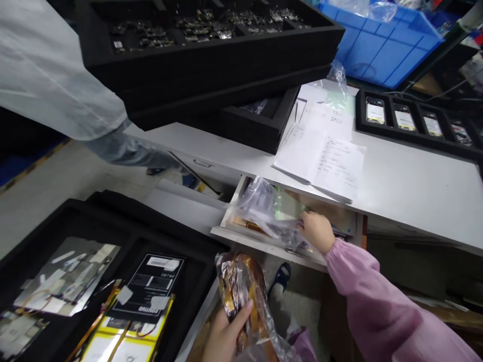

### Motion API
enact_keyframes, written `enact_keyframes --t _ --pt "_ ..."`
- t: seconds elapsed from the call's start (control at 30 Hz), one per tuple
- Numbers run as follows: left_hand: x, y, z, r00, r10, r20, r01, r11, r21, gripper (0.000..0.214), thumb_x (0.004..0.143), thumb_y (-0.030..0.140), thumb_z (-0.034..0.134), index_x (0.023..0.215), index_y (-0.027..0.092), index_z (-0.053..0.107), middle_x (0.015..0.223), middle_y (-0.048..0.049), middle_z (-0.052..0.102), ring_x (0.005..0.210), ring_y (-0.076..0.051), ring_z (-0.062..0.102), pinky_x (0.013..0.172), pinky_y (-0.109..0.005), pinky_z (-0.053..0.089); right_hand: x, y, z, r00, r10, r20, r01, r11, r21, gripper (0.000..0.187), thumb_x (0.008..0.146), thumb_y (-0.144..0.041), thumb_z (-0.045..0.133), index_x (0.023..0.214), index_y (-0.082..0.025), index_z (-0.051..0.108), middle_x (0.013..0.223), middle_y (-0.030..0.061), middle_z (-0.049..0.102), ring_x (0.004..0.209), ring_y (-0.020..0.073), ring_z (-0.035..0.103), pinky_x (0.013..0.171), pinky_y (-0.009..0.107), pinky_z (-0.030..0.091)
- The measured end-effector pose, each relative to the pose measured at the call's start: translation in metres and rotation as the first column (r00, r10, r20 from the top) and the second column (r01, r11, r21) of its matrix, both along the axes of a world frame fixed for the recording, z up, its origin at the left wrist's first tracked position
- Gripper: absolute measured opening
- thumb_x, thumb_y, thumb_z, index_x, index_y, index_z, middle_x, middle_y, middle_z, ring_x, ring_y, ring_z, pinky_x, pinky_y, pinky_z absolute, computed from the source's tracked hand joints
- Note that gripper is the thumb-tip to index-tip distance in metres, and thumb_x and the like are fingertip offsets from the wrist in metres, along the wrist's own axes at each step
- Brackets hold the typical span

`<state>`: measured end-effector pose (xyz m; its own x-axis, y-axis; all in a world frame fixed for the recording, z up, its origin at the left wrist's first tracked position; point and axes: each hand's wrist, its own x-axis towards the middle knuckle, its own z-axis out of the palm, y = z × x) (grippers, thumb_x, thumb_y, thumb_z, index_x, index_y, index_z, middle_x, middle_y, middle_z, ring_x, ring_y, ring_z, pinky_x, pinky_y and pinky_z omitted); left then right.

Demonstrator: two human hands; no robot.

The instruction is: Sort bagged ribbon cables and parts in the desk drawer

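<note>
My left hand (225,334) grips a clear plastic bag of amber flex cables (243,281), thumb on top, in front of the drawer. My right hand (317,232), in a pink sleeve, reaches into the pulled-out drawer (241,235). Its fingers are closed on the edge of a crumpled clear plastic bag (260,201), and the fingertips are partly hidden. Under that plastic lie papers and something orange-brown, too covered to make out.
On the white desk (422,181) lies an open notebook (320,161) beside stacked black foam trays (211,65). A blue crate (381,45) stands behind. Lower left, another foam tray (124,226) holds batteries (151,286). A person in a pale coat (56,75) stands at left.
</note>
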<state>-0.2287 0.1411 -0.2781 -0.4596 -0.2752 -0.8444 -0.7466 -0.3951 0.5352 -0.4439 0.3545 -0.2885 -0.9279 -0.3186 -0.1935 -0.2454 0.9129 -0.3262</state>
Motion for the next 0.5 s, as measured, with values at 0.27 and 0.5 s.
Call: enact_keyframes --t 0.27,0.5 --pt "-0.003 0.005 0.009 0.998 -0.058 -0.021 0.056 0.996 -0.064 0.06 0.057 0.057 0.077 0.099 0.015 0.071 0.1 -0.0087 0.075 0.106 -0.034 0.064 0.09 -0.037 0.051 0.038 -0.041 0.005 0.916 0.389 -0.097 -0.401 0.88 -0.254 0.086 0.085 -0.05 0.059 0.147 -0.009 0.016 0.141 0.0244 0.045 0.129 0.0356 0.043 0.102 0.055 0.039" --pt "-0.001 0.007 0.02 0.994 -0.101 -0.038 0.1 0.995 -0.022 0.063 0.061 0.058 0.075 0.104 0.013 0.067 0.106 -0.0109 0.074 0.11 -0.034 0.062 0.097 -0.038 0.047 0.015 -0.049 -0.021 0.872 0.456 0.18 -0.388 0.866 -0.314 0.026 0.094 -0.02 0.043 0.114 -0.021 0.059 0.093 0.0061 0.072 0.084 0.022 0.066 0.075 0.03 0.048"
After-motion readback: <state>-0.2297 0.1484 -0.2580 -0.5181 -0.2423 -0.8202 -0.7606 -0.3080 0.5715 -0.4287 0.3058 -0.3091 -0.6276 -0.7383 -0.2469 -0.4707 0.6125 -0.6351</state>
